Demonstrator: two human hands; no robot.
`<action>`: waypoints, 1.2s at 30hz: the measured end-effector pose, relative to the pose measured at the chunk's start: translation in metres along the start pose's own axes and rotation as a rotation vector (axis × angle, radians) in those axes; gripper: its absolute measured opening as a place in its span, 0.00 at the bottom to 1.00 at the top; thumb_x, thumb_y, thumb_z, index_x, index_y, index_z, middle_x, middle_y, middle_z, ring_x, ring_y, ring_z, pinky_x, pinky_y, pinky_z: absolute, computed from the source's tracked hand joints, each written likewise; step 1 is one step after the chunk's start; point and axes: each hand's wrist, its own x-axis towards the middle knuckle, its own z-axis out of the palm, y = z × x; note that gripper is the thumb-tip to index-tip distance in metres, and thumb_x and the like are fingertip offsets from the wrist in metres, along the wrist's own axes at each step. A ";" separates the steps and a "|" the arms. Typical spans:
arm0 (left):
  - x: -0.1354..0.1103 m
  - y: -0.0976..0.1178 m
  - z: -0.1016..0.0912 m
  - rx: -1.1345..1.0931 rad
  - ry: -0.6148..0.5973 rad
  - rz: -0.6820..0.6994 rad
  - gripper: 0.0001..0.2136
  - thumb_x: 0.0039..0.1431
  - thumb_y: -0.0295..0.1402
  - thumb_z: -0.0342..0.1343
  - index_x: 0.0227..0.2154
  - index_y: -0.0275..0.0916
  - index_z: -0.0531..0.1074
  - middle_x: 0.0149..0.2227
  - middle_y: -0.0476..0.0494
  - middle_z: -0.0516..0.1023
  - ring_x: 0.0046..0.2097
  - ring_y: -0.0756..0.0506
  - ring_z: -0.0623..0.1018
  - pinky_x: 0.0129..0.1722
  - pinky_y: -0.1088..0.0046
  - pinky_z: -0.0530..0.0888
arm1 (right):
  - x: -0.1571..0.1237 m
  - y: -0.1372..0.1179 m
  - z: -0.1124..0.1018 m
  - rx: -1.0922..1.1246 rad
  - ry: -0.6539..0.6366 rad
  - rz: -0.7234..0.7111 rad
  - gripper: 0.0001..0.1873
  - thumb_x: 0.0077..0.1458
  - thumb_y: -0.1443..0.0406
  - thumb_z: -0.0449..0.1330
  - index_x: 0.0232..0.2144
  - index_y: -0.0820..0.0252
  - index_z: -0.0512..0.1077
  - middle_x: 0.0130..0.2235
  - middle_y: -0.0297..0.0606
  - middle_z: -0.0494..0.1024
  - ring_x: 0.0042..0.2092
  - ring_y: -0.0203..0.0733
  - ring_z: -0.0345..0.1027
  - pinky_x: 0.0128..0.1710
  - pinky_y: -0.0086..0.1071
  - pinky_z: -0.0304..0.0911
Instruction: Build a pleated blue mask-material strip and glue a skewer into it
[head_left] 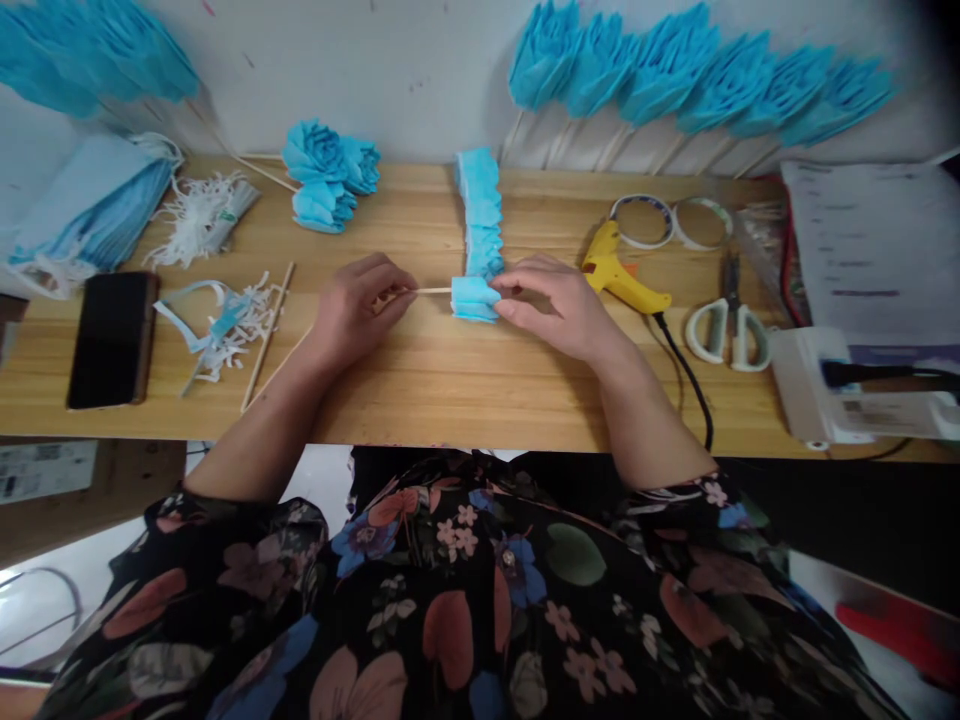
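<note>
My left hand (pixel 367 303) pinches a thin wooden stick (pixel 433 291) whose right end runs into a blue pleated strip (pixel 481 210). That strip stretches away toward the wall, and its near end is folded around the stick tip. With thumb and fingers, my right hand (pixel 546 300) pinches the right edge of the folded near end (pixel 474 299). Beyond my left hand lies a small cluster of finished blue flowers (pixel 322 165). Right of my right hand rests a yellow hot glue gun (pixel 626 275) with a black cord.
At right are white-handled scissors (pixel 727 325), tape rolls (pixel 643 220) and a white power strip (pixel 817 390). Several blue flowers on sticks (pixel 667 65) lean on the wall. At left lie a phone (pixel 112 340), face masks (pixel 94 205), white ear loops (pixel 202 215), scraps (pixel 229 325) and a loose stick (pixel 268 337).
</note>
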 end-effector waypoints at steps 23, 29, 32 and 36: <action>0.007 0.057 0.022 0.006 -0.046 -0.043 0.14 0.72 0.39 0.53 0.37 0.40 0.81 0.28 0.45 0.80 0.30 0.47 0.74 0.31 0.70 0.65 | 0.009 -0.005 0.010 0.312 0.173 0.261 0.13 0.55 0.55 0.61 0.28 0.55 0.65 0.29 0.30 0.68 0.33 0.38 0.59 0.35 0.33 0.57; 0.026 0.042 0.039 0.007 -0.127 -0.208 0.20 0.69 0.47 0.56 0.54 0.38 0.79 0.25 0.50 0.74 0.26 0.48 0.69 0.28 0.71 0.59 | 0.009 -0.001 0.011 0.369 0.163 0.267 0.15 0.54 0.53 0.63 0.28 0.55 0.64 0.28 0.30 0.66 0.31 0.36 0.57 0.33 0.32 0.56; 0.032 0.041 0.042 -0.304 -0.048 -0.216 0.18 0.65 0.44 0.61 0.52 0.38 0.79 0.23 0.54 0.69 0.25 0.50 0.65 0.27 0.72 0.59 | 0.008 -0.003 0.010 0.363 0.136 0.266 0.15 0.55 0.54 0.62 0.27 0.54 0.63 0.28 0.29 0.65 0.31 0.36 0.56 0.32 0.32 0.55; 0.035 0.039 0.051 -0.663 0.009 -0.296 0.08 0.60 0.35 0.65 0.40 0.39 0.81 0.22 0.55 0.67 0.24 0.52 0.63 0.26 0.73 0.59 | 0.008 -0.006 0.009 0.336 0.105 0.264 0.14 0.55 0.54 0.61 0.27 0.55 0.63 0.28 0.30 0.65 0.31 0.36 0.55 0.32 0.32 0.55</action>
